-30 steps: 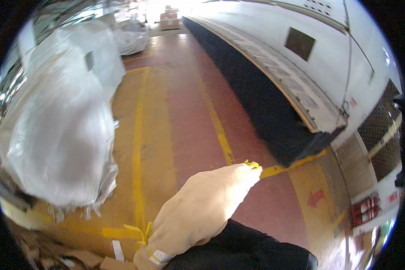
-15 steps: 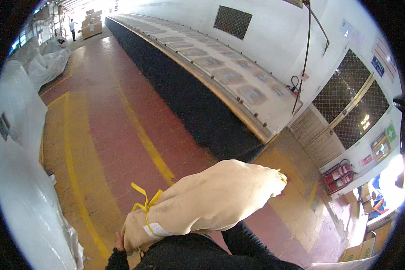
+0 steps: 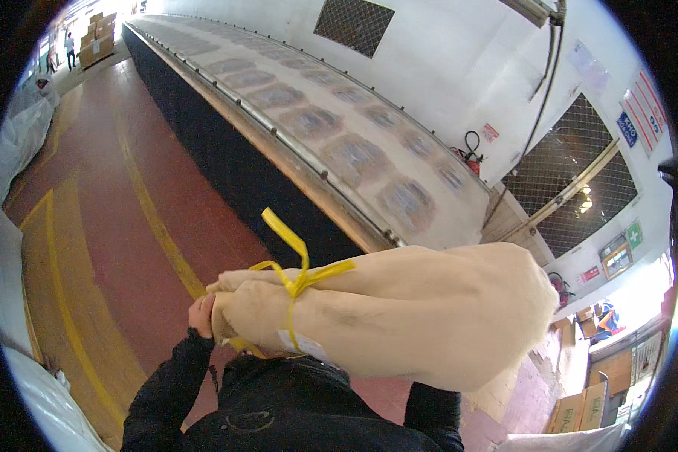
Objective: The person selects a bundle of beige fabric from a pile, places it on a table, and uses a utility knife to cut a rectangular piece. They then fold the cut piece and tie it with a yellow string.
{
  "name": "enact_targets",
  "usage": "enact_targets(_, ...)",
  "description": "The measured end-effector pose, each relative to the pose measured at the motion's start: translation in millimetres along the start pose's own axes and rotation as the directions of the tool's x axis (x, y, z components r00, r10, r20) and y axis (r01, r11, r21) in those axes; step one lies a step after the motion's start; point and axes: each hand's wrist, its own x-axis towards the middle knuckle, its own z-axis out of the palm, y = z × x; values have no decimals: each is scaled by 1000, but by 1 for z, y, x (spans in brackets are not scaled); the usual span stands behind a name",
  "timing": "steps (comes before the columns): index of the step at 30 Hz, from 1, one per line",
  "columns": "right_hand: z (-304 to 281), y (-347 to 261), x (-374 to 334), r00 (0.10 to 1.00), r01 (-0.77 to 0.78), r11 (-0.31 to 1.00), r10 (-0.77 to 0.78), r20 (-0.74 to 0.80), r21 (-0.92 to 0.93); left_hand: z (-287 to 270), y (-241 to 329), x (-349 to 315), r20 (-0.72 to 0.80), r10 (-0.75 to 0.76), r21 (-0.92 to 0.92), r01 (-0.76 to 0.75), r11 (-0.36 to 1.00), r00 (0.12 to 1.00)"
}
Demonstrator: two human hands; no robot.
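I see the fisheye camera ride on the person's head, tipped down and forward over their own chest (image 3: 279,407). The beige bundle (image 3: 429,316) is close under it, while the long table (image 3: 309,94) runs away toward far-off cartons (image 3: 96,41), upper left.

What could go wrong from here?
Trip: the bundle hides some floor, so an obstacle could be missed. Snag: the yellow tie has loose ends sticking out that might catch. Slip: the left hand holds one end; the right hand is hidden, so its support can't be judged.
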Motion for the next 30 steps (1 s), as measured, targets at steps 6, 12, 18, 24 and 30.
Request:
enact_targets(6,54,36,154,988,-146,942,124,-92,-303,64,101,216,-80,310,91,-303,949,947)
enact_targets(12,205,31,200,936,-21,920,155,315,-391,135,226,382,-117,429,292,-382,877,896)
enact_targets(18,360,-35,102,441,-172,956,290,849,-237,201,300,597,154,629,652,-557,515,762)
enact_targets(24,393,-118,25,799,-439,898,375,469,30,320,241,785,457,297,883,-467,-40,839)
enact_targets(30,439,-204,116,876,-273,956,291,384,-103,399,106,758,839,290,257,-805,535,460)
